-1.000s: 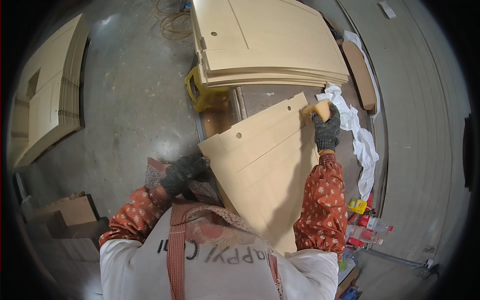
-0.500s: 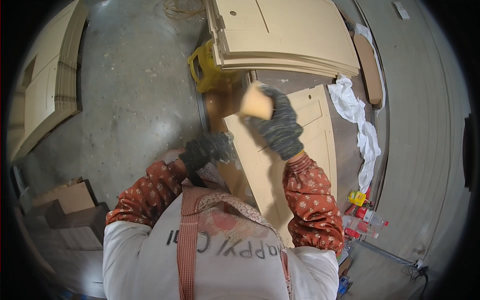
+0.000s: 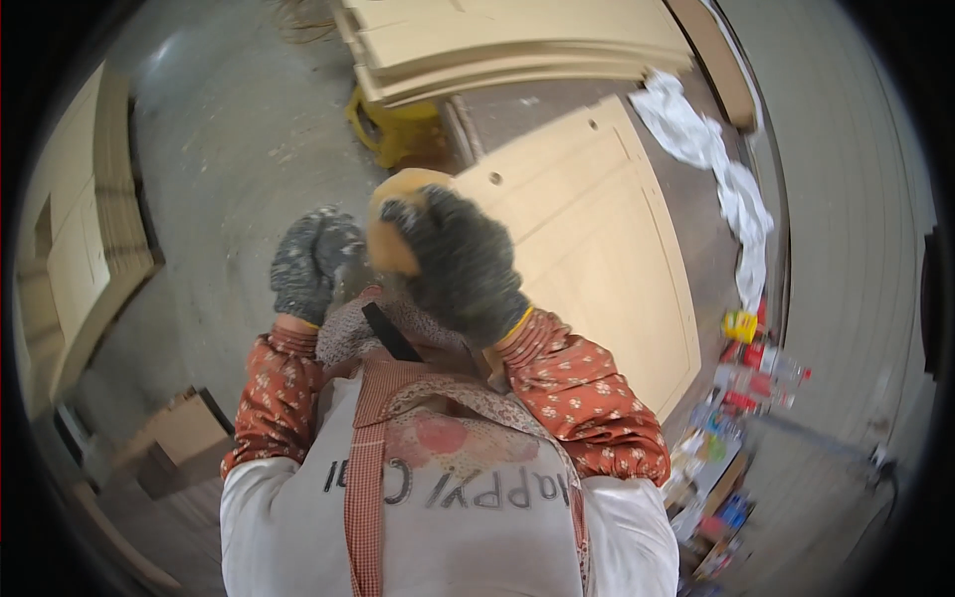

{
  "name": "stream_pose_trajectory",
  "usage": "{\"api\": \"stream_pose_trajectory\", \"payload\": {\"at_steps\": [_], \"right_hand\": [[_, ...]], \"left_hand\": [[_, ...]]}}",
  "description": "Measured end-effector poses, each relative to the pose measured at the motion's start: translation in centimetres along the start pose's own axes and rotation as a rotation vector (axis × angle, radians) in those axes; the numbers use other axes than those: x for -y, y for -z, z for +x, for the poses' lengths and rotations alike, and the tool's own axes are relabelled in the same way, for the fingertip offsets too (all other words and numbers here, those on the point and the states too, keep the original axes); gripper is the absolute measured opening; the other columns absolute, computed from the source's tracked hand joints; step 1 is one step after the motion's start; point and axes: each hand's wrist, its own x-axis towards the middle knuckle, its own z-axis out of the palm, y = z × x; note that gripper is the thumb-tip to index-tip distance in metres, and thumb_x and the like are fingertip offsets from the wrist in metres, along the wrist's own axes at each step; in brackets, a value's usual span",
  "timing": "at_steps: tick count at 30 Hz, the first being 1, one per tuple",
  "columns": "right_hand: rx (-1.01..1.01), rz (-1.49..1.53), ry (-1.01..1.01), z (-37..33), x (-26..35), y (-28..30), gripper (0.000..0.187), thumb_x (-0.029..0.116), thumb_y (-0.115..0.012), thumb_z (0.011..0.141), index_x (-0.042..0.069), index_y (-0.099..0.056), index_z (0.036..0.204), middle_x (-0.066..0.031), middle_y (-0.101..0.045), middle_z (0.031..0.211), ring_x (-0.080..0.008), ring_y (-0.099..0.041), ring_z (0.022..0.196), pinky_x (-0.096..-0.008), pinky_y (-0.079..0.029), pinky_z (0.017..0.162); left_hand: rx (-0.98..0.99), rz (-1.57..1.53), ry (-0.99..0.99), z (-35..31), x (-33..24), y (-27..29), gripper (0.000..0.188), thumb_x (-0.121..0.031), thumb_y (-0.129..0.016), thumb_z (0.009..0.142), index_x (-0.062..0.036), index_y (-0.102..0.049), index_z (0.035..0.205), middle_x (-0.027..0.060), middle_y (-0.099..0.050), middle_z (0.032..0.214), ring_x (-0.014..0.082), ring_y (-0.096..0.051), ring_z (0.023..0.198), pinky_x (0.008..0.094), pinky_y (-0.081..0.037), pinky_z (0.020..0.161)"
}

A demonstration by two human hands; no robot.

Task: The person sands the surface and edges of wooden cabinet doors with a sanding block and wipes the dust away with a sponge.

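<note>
My right hand (image 3: 453, 264), in a dark grey knit glove, is closed around a tan sponge-like pad (image 3: 406, 189). It has come in front of my chest, by the left edge of a cream door panel (image 3: 597, 249) lying on a brown surface. Close beside it on the left is my left hand (image 3: 310, 261), in a similar glove dusted with white. Its fingers look curled and pressed together; whatever they may hold is blurred and hidden. Neither hand visibly touches the panel. Two round holes show near the panel's far edge.
A stack of cream panels (image 3: 517, 35) lies at the far side, above a yellow plastic container (image 3: 403, 129). More panels (image 3: 85, 234) are stacked at the left. White cloth (image 3: 711, 154) trails along the right, near bottles (image 3: 766, 363) and a yellow packet (image 3: 739, 324).
My right hand has drawn the pad off the panel, left and toward me. My left hand has moved left and up, away from the panel's edge. The whole view has shifted.
</note>
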Motion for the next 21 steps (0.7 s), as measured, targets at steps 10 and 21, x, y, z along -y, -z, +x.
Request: {"api": "stream_pose_trajectory", "payload": {"at_steps": [10,21], "right_hand": [[0.206,0.335,-0.700,-16.4,3.3,4.7,0.044,0.035,-0.075,0.077,0.008,-0.067,0.111,-0.0131,-0.065,0.105,-0.0317,-0.064,0.090,-0.0443,-0.053,0.074],[-0.150,-0.508,-1.177,-46.1,7.6,10.4,0.058,0.030,-0.075,0.071,0.012,-0.057,0.123,-0.0226,-0.054,0.127,-0.0422,-0.054,0.117,-0.0511,-0.047,0.096]], "left_hand": [[0.517,1.177,-0.831,-3.4,-4.2,-7.4,0.039,-0.018,-0.056,0.097,0.0000,-0.054,0.131,0.0174,-0.063,0.125,0.0277,-0.060,0.115,0.0401,-0.045,0.102],[1.440,1.931,-1.437,-6.3,6.8,-12.6,0.061,-0.008,-0.050,0.087,-0.0150,-0.040,0.147,0.0165,-0.034,0.154,0.0365,-0.031,0.142,0.0573,-0.021,0.117]]}}
